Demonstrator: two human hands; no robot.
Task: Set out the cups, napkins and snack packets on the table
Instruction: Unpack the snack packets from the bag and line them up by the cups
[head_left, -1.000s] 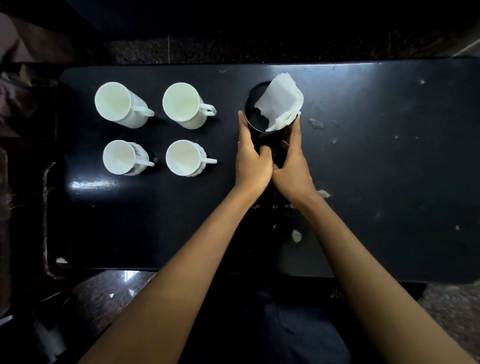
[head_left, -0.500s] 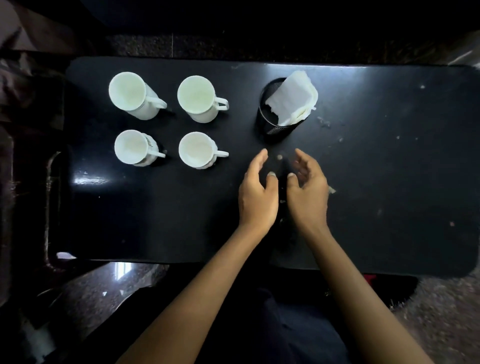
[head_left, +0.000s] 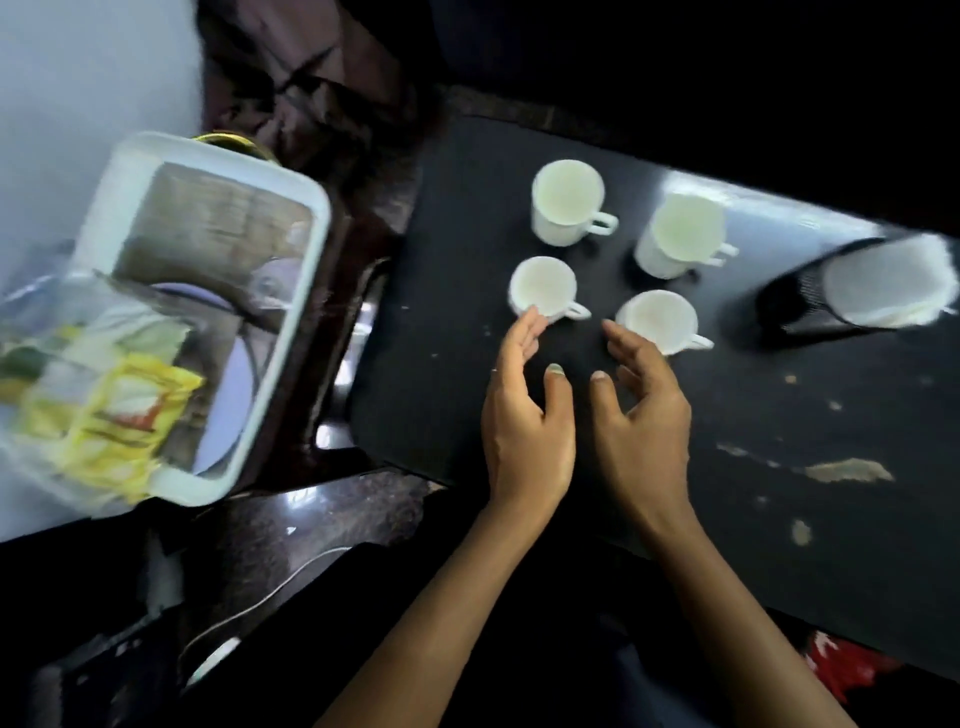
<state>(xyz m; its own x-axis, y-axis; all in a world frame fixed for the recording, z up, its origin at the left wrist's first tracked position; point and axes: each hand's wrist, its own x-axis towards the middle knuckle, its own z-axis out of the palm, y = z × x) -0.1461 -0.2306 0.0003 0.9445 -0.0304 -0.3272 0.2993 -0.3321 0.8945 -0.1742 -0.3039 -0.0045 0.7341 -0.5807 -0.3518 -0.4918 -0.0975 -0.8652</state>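
Since half a second ago our view has swung left, bringing a white tray (head_left: 306, 291) of snack packets (head_left: 111, 410) into sight, while our hands have drifted from the holder (head_left: 800, 304) toward the cups

Both hands hover low over the black table (head_left: 779, 415), released and grasping nothing: the left hand (head_left: 527, 410) has its fingers loosely extended, fingertips at the rim of the near-left cup (head_left: 543, 286), though we cannot tell whether they touch it; the right hand (head_left: 644, 415) is relaxed with fingers slightly curled, just beside the near-right cup (head_left: 657, 319)

Four white cups stand upright in a two-by-two block on the table, handles pointing right, the far pair (head_left: 566, 200) behind the near pair. To their right the dark mesh holder carries the white napkins (head_left: 883, 283), near the cups but apart from them

We judge cups and napkins already set out, leaving the packets. These lie off the table, well to the left of both hands, in the tray beyond the table's left edge, blurred yellow wrappers heaped at its near end. Our left hand is the nearer one, so the coming reach likely runs leftward across the table edge, away from the cups
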